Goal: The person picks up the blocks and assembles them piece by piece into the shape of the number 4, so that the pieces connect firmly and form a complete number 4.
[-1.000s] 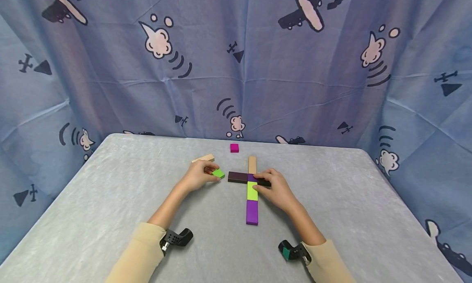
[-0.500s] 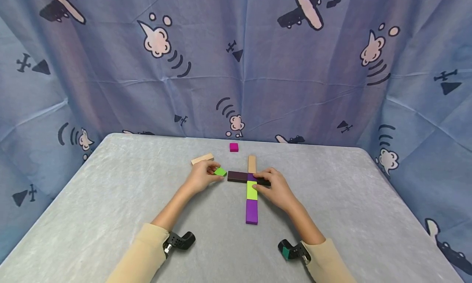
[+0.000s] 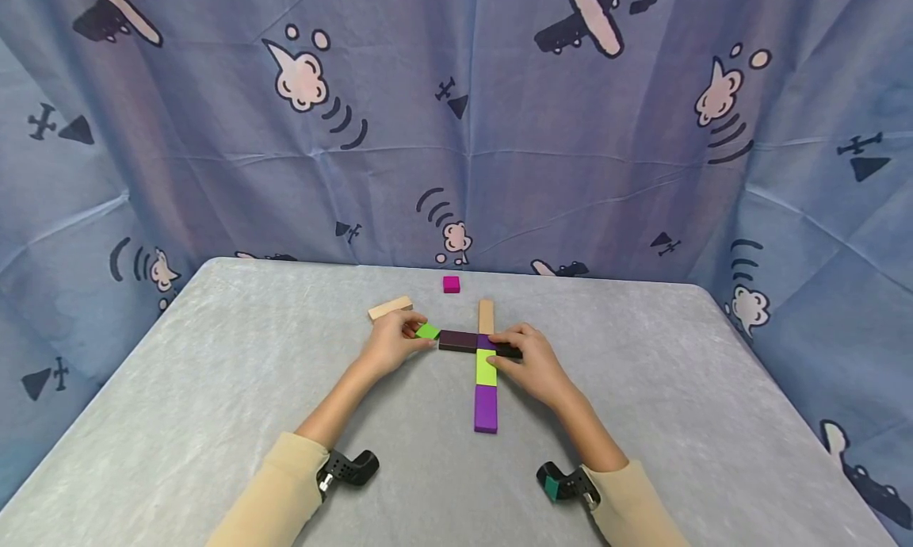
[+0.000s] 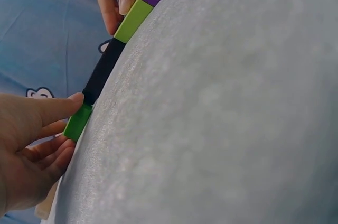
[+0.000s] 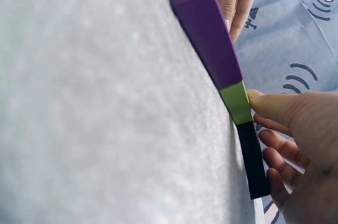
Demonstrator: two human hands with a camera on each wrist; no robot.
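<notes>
My left hand pinches a bright green block between thumb and fingers. The block sits slightly angled against the left end of a dark brown block; in the left wrist view the two touch. My right hand holds a black block, thumb on the near side and fingers on the far side. Its thumb tip meets the edge of a yellow-green block. A small purple block lies at the crossing, partly under the fingertips. A longer purple block and a natural wood block end the column.
A loose wood block lies just beyond my left hand. A magenta cube stands near the far edge of the grey table. Behind hangs a blue printed curtain.
My left hand has moved a little to the right, bringing the green block from apart to up against the dark brown block's left end. My right hand has stayed in place.
</notes>
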